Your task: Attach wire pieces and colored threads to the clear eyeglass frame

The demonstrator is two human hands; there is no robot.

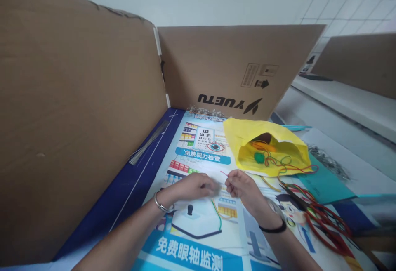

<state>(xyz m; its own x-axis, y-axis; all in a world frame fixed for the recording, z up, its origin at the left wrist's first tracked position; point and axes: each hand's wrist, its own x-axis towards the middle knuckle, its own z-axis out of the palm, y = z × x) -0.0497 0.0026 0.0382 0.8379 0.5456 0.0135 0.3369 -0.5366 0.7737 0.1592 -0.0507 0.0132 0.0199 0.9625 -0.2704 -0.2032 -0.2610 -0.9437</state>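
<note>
My left hand [196, 185], a metal bracelet [161, 204] at its wrist, hovers above the printed poster with its fingers curled in. Its fingertips are blurred, so what they hold, if anything, is hidden. Just to the right, my right hand [242, 188] pinches a thin red thread [224, 173], whose short end sticks out to the left. A small gap parts the two hands. Below them a thin green and orange thread [218, 211] hangs or lies over the poster; its upper end is lost near the hands.
A yellow bag [244, 135] lies open with a green yarn ball [259, 158] inside. Red-handled scissors [321, 225] lie at right among tangled yarn. Silvery metal bits [328, 161] lie by a teal sheet [329, 186]. Cardboard walls [80, 97] stand left and behind.
</note>
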